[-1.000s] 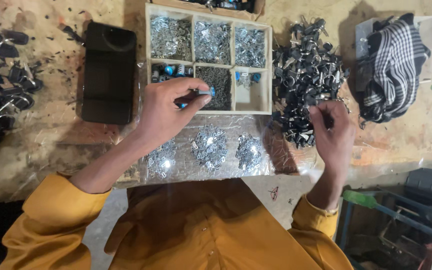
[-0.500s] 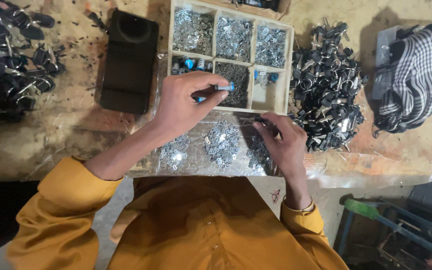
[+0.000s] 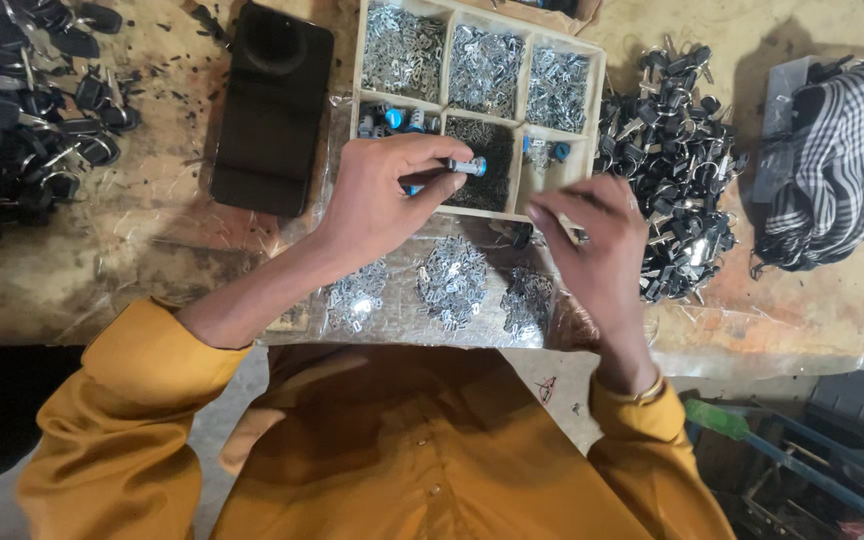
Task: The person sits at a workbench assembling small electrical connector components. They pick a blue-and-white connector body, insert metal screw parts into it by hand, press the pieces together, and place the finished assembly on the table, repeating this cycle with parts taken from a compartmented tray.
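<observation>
My left hand is shut on a small metal cylinder with a blue end, held just in front of a wooden compartment tray. The tray holds small silver metal parts, dark parts and blue-capped pieces. My right hand hovers to the right of it, blurred, fingers pinched together; what it holds cannot be made out. Below both hands, three small heaps of silver parts lie on clear plastic sheet. A pile of black keys with metal blades sits right of the tray.
A black rectangular case lies left of the tray. Another pile of black keys fills the far left. A black-and-white checked cloth lies at the right. The bench edge runs under my arms; boxes and tools sit on the floor at lower right.
My right hand has come from the key pile at the right toward the middle, close to my left hand. The left hand has kept hold of the blue-ended cylinder.
</observation>
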